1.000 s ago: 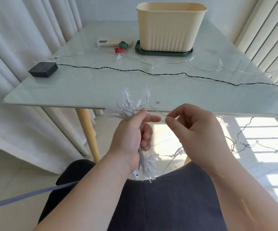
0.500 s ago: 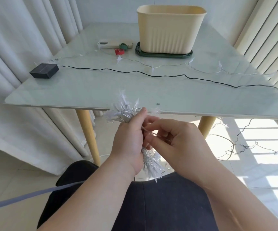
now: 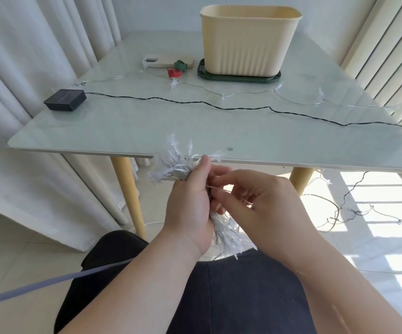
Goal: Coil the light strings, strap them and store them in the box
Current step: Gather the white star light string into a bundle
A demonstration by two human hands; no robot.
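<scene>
Coiled light string [image 3: 225, 231] gripped in left hand [image 3: 190, 206], long axis upper-left to lower-right (spiky white tips fan from both ends); right hand [image 3: 265, 206] pinches thin silvery wire [image 3: 215, 188].

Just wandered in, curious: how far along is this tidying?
Done: a coil of white star-shaped lights sits in the left hand. In hand: the right hand pinches thin wire against it. Left: clear wire strung across the glass table, red strap and green strap unused, cream plastic box waiting.
</scene>
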